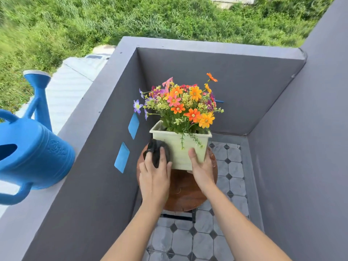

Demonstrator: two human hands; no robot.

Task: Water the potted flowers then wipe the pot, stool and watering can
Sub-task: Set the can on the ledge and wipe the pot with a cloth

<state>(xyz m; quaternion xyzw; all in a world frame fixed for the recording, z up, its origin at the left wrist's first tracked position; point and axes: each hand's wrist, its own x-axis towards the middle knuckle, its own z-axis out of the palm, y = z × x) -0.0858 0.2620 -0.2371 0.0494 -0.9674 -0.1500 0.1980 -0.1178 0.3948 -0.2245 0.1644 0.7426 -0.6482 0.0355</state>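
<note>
A pale green square pot [178, 147] of orange, pink and purple flowers [185, 104] stands on a round brown wooden stool [185, 191]. My left hand [155, 176] presses a dark cloth [157, 152] against the pot's left side. My right hand [202, 166] grips the pot's front right corner, thumb on the front face. A blue watering can [32, 155] rests on top of the grey balcony wall at the left, spout pointing away.
Grey balcony walls [207, 87] close in the corner around the stool on three sides. The floor [201, 238] has grey octagonal tiles. Two blue patches [122, 157] mark the left wall. Grass and a pale corrugated roof lie beyond and below.
</note>
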